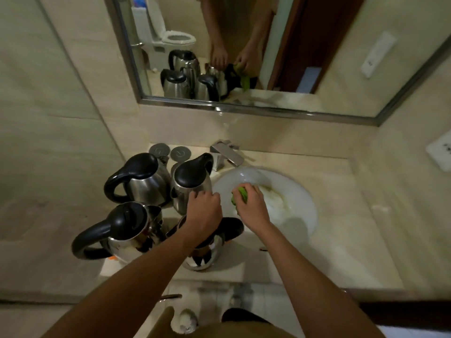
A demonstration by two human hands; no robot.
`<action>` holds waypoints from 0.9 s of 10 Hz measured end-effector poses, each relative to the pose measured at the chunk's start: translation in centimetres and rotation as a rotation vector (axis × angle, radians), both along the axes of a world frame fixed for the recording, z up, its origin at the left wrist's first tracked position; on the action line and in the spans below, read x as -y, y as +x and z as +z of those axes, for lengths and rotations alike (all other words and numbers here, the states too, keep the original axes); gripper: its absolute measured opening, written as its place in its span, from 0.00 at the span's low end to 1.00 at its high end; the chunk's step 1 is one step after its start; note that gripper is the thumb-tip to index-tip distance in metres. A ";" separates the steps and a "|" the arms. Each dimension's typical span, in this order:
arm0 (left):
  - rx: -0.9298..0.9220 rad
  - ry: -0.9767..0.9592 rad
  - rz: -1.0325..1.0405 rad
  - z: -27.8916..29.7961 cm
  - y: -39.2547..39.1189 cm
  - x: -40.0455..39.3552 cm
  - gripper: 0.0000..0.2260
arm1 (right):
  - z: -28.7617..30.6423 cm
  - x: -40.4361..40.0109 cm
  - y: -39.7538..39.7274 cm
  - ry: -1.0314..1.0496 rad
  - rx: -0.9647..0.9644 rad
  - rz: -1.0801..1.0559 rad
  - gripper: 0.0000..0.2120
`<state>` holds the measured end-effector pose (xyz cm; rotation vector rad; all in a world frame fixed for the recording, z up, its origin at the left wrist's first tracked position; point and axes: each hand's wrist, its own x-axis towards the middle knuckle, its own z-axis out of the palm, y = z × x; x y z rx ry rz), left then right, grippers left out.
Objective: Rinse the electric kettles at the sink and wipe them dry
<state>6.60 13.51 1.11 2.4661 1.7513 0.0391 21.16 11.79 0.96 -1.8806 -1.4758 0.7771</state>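
Four steel kettles w/ black lids and handles are grouped on the worktop (pixel 341 240), left of the sink (pixel 300 198). Far-left kettle (pixel 141 181) and far-right kettle (pixel 192 181) are stood upright, just beside each other. Near-left kettle (pixel 122 230) is seen w/ its handle turned to the left. The near-right kettle (pixel 207 250) is largely covered by the left forearm; its lid seems to be flipped open toward the sink, though that part is dark and not clear.

The left hand (pixel 203 211) is held over the near-right kettle, its fingers (pixel 197 195) curled and pressed close together at the far-right kettle's side; what is gripped, if anything, cannot be told from here. A green cloth (pixel 240 195) is bunched in the right hand (pixel 251 206), fingers curled round it, over the sink's left edge. Some whitish, cloudy water is seen in the white basin.

A steel tap (pixel 227 154) is set at the far side of the sink. Two round grey discs (pixel 169 151) are lying far of the kettles, by the wall. In the mirror (pixel 244 108) above, the kettles, both hands and the cloth are reflected.
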 end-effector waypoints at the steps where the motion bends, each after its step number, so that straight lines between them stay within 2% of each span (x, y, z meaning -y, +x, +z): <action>1: 0.034 -0.075 -0.097 1.0 4.5 -0.1 0.05 | 1.6 1.2 4.2 -0.032 0.042 -0.073 0.10; 3: 0.039 -0.146 -0.301 0.9 13.2 0.0 0.12 | 2.2 4.1 14.3 -0.193 0.036 -0.195 0.10; 5: 0.052 -0.467 -0.388 -0.1 21.5 0.3 0.08 | 0.3 6.2 24.2 -0.318 0.072 -0.258 0.11; 6: 0.012 -0.535 -0.399 -0.5 25.9 0.8 0.10 | -0.4 6.6 28.6 -0.308 0.076 -0.285 0.10; 8: -0.058 -0.516 -0.376 0.5 33.6 1.6 0.13 | -2.8 6.4 35.5 -0.369 0.222 -0.327 0.06; 9: -0.063 -0.521 -0.331 0.7 35.1 1.4 0.13 | -2.8 5.8 36.9 -0.406 0.235 -0.267 0.09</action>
